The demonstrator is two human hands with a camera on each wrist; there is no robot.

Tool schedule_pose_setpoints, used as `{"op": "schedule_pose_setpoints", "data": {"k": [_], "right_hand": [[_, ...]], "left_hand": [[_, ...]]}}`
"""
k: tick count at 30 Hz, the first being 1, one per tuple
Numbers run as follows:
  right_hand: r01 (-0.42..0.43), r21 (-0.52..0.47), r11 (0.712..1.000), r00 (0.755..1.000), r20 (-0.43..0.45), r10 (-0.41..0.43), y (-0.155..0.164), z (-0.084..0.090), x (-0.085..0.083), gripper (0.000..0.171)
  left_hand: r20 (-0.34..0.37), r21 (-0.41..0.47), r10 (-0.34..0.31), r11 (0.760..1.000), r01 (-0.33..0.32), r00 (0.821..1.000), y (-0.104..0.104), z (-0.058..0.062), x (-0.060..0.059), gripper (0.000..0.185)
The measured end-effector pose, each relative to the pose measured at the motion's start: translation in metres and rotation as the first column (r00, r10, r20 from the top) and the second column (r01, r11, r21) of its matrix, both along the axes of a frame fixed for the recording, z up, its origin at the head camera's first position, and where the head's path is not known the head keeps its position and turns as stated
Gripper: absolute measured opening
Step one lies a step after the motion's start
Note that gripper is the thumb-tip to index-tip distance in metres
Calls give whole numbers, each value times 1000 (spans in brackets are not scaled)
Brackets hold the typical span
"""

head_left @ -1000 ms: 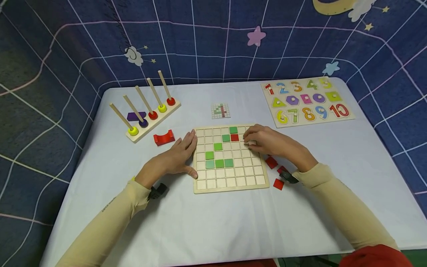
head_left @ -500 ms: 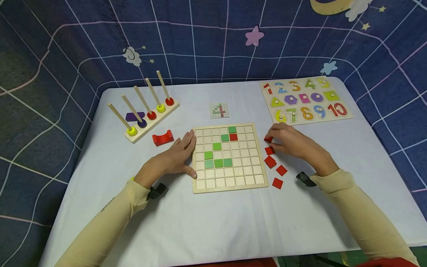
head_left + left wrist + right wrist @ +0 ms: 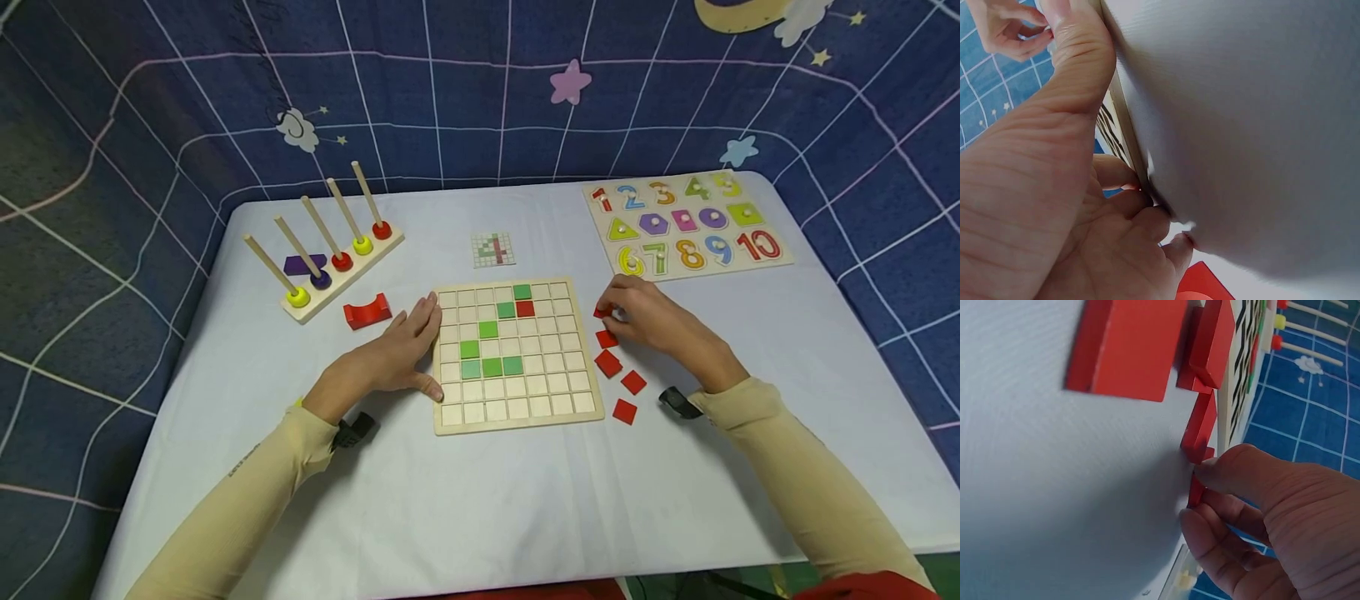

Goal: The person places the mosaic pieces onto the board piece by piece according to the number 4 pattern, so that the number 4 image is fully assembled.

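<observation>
The right hand (image 3: 648, 317) pinched a red tile (image 3: 1195, 491) beside the grid board (image 3: 517, 429).
The red tile sat between thumb and fingertips, near the board's upper right corner and apart from its frame; loose red tiles (image 3: 608, 363) lay on the white cloth (image 3: 480, 508), right of the board and nearer the person. The left hand (image 3: 401, 350), fingers extended and thumb spread, rested against the board's left edge. The board lay flat, its cells holding seven green tiles (image 3: 491, 367) and one fitted red piece (image 3: 525, 308). A small pattern card (image 3: 493, 250) lay beyond the far edge. A number puzzle (image 3: 720, 268) lay at far right; a red curved block (image 3: 367, 313) and a peg stand (image 3: 348, 271) with coloured rings were at left.
</observation>
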State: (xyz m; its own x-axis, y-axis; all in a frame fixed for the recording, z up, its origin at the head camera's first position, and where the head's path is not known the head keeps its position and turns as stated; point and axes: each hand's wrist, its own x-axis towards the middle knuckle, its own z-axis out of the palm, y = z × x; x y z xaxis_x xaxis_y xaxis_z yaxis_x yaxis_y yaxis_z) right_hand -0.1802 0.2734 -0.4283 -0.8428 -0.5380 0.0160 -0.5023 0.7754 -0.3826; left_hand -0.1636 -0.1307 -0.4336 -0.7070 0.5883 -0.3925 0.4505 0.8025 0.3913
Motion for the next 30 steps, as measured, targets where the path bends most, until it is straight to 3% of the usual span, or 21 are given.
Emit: {"op": "schedule_pose_setpoints", "data": {"k": [7,11,15,20,30], "right_hand": [[-21,-33,999,1000,4,22,-4,1,-1,13],[-81,-64,995,997,-24,79,-16,3,-2,14],[-183,-75,980,982,-66,178,-35,7,-3,12],[-278,-109,954,960,-46,275,-57,8,-5,9],[-349,-95,932,937,-54,346,-81,-3,-10,4]], "left_hand": [[-7,-11,1,1000,-1,1000,1,1,1,137],[-16,-13,-2,1000,2,1000,1,1,1,136],[-18,-17,-1,1000,0,1000,2,1,1,137],[-16,-10,5,1000,-5,1000,1,1,2,137],[-16,-1,1,1000,-1,1000,1,1,1,137]]}}
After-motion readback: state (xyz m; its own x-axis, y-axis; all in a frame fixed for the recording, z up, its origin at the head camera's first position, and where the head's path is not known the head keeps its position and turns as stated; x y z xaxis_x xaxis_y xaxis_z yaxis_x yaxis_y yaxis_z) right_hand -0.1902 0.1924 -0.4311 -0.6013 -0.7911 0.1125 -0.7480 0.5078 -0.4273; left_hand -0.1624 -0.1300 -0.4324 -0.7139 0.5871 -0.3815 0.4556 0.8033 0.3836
